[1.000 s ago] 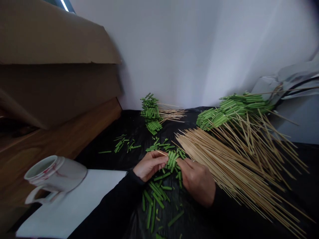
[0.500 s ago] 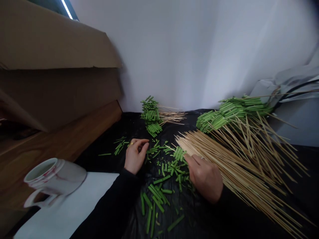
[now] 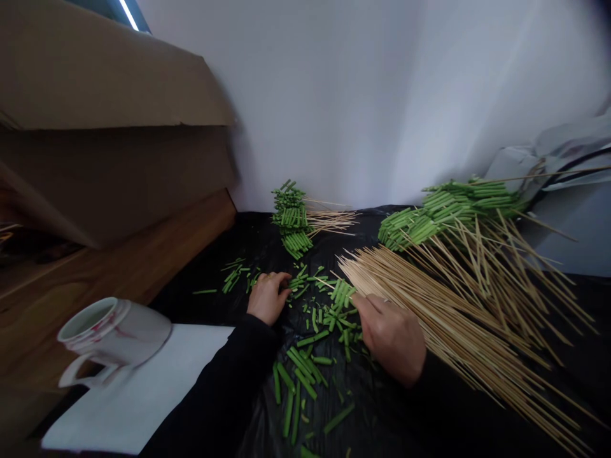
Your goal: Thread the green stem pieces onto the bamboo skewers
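My right hand is closed on a thin bamboo skewer, mostly hidden in the grip. Several cut green stem pieces sit side by side on it, its pale tip showing past them. Left of it, my left hand is low over the black plastic sheet, thumb and forefinger curled but slightly apart. Its fingertips are at a small heap of loose green stem pieces; I see nothing held in them. More cut stem pieces lie scattered between and in front of my hands.
Bare bamboo skewers lie in a large bundle on the right. Behind them are stacked filled skewers, with a smaller stack by the wall. At left stand a white mug on white paper and a cardboard box.
My left hand has moved slightly right and down to the loose stem pieces, uncovering some on its left. My right hand keeps its grip on the skewer. The view has shifted slightly.
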The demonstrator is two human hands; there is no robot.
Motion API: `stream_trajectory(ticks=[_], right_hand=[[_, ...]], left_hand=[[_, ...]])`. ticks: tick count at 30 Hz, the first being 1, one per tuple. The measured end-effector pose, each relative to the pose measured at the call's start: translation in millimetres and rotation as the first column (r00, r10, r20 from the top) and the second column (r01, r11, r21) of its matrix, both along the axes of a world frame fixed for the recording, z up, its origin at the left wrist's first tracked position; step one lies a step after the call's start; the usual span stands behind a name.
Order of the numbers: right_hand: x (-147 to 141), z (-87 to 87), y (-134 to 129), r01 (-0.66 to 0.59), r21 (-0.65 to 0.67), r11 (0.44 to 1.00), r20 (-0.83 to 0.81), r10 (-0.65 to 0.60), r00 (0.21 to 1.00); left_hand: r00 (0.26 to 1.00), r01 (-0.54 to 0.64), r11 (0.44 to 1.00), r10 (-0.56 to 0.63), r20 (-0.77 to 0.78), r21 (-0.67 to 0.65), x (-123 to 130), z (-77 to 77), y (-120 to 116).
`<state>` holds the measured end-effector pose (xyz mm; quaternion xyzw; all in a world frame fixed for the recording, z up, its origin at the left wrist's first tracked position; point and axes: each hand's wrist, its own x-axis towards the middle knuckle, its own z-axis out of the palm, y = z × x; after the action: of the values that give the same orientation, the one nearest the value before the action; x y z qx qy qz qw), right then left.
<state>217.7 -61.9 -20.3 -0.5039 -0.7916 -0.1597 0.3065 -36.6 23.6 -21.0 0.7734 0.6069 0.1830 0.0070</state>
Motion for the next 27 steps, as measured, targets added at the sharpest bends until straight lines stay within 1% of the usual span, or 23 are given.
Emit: stream_trajectory(ticks=[4,7,9,10,11,12,13,14,15,16,17,18,19,20,21,22,24,25,26,27], right_hand=[[-3,-1.3,-2,0.001,-0.009,1.000,0.011,-0.001,1.000],[-3,1.5,-1,0.001,-0.007,1.000,0.033,-0.001,0.999],[3,7.1,2,0.048,-0.019,0.999,0.063,-0.047,0.997],[9,10.9,5,0.104,-0.036,0.994,0.081,-0.101,0.992],[16,14.7,9,0.190,-0.058,0.980,0.098,-0.184,0.978],[24,18.3,13,0.297,-0.088,0.951,0.114,-0.286,0.951],[32,21.2,17,0.394,-0.127,0.910,0.130,-0.379,0.916],[40,23.1,22,0.462,-0.155,0.873,0.152,-0.441,0.885],[47,23.9,25,0.518,-0.184,0.835,0.177,-0.490,0.853],[53,23.7,28,0.552,-0.209,0.807,0.213,-0.514,0.831],[56,22.9,30,0.568,-0.218,0.794,0.232,-0.523,0.820],[57,21.6,31,0.567,-0.210,0.797,0.232,-0.523,0.820],[56,20.3,31,0.545,-0.190,0.817,0.214,-0.507,0.835],[53,19.2,29,0.506,-0.156,0.849,0.179,-0.479,0.859],[48,18.2,27,0.447,-0.113,0.887,0.135,-0.432,0.892],[43,17.5,24,0.375,-0.064,0.925,0.090,-0.368,0.925],[30,16.5,17,0.201,0.031,0.979,0.026,-0.202,0.979],[24,16.0,13,0.115,0.065,0.991,0.011,-0.116,0.993],[19,15.6,9,0.041,0.083,0.996,-0.001,-0.041,0.999],[16,15.1,6,-0.014,0.088,0.996,-0.013,0.015,1.000]], left_hand=[[1.000,-0.008,1.000,0.008,0.009,-0.022,0,1.6,0],[0.999,0.006,1.000,-0.005,0.032,-0.027,-1,1.7,0],[0.998,0.011,1.000,-0.010,0.067,-0.011,-1,1.9,0],[0.996,0.016,1.000,-0.016,0.092,0.001,0,2.2,0],[0.992,0.026,1.000,-0.028,0.121,0.016,0,2.8,0],[0.987,0.038,0.999,-0.042,0.154,0.030,1,3.8,0],[0.979,0.049,0.998,-0.057,0.194,0.044,2,5.1,-1],[0.968,0.058,0.997,-0.069,0.241,0.053,3,6.7,-2],[0.952,0.062,0.996,-0.076,0.296,0.058,5,8.7,-3],[0.931,0.063,0.997,-0.078,0.357,0.054,7,11.0,-4],[0.902,0.066,0.997,-0.079,0.424,0.044,9,13.4,-6],[0.864,0.076,0.997,-0.081,0.497,0.030,12,16.0,-9],[0.813,0.096,0.995,-0.085,0.577,0.010,15,18.6,-11],[0.744,0.129,0.991,-0.084,0.663,-0.019,18,21.1,-14],[0.651,0.172,0.983,-0.071,0.756,-0.057,21,23.3,-17],[0.534,0.227,0.968,-0.034,0.845,-0.105,24,25.1,-20],[0.259,0.365,0.908,0.116,0.959,-0.208,30,27.6,-25],[0.139,0.433,0.868,0.203,0.969,-0.244,32,28.3,-27],[0.046,0.490,0.830,0.280,0.959,-0.266,34,28.7,-29],[-0.016,0.533,0.799,0.339,0.941,-0.278,35,28.9,-31]])
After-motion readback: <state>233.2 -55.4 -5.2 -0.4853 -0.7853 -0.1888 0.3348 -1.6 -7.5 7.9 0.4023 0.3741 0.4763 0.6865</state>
